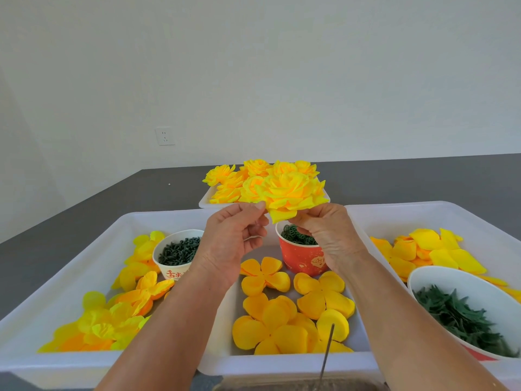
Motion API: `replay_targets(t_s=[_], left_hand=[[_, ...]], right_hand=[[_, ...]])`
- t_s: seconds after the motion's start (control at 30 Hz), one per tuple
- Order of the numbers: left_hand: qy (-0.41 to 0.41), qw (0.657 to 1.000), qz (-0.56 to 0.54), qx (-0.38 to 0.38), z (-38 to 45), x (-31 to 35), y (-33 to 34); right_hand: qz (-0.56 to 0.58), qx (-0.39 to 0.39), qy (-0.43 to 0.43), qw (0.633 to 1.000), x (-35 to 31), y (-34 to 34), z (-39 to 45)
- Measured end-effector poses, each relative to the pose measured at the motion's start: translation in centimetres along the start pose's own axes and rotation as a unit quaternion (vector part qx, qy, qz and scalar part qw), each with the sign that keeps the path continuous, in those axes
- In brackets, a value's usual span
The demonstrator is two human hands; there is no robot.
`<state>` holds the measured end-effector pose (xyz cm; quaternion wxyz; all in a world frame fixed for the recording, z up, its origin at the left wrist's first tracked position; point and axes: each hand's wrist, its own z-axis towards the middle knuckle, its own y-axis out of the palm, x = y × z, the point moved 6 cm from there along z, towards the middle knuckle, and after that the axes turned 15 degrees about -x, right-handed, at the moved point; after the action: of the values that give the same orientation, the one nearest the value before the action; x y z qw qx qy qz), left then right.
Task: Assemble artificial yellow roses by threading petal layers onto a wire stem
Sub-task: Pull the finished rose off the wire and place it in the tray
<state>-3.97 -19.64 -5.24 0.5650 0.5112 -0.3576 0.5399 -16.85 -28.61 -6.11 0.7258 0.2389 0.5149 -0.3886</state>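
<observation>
Nearest the camera, a wire stem (pixel 327 354) is standing up at six o'clock, rising over loose petal layers (pixel 290 314) that are lying in the middle white tray (pixel 284 362). Further up, the left hand (pixel 234 244) is pinching a lower petal edge of the rose (pixel 290 196) with thumb and forefinger. The right hand (pixel 327 235) is gripping it from beneath, fingers curled under the bloom. So the rose is sitting just above both sets of fingertips. Behind it, at twelve o'clock, finished roses (pixel 253 176) are filling the far tray (pixel 205 203).
</observation>
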Motion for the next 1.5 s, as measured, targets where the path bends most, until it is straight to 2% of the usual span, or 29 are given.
replay_targets(t_s=[0.3,0.77,1.0,1.27,1.37,1.5], left_hand=[[0.024,0.999,-0.004,0.030,0.0,0.1,-0.5],[0.004,0.997,-0.065,0.047,0.4,-0.2,-0.8],[-0.002,0.999,-0.023,0.043,0.3,-0.3,-0.7],[0.007,0.999,-0.021,0.038,0.1,-0.2,-0.5],[0.000,0.999,-0.036,0.032,0.2,-0.2,-0.5],[0.006,0.999,-0.034,0.025,0.2,0.0,-0.4]], right_hand=[[0.007,0.001,-0.009,1.000,0.0,0.0,0.1],[-0.043,-0.028,-0.067,0.996,-0.5,0.1,0.3],[-0.044,-0.030,-0.074,0.996,-0.6,0.2,0.2],[-0.001,-0.008,-0.056,0.998,-0.5,0.0,0.1],[0.041,0.006,-0.016,0.999,0.0,-0.1,0.1],[0.094,-0.019,0.035,0.995,0.6,0.2,-0.1]])
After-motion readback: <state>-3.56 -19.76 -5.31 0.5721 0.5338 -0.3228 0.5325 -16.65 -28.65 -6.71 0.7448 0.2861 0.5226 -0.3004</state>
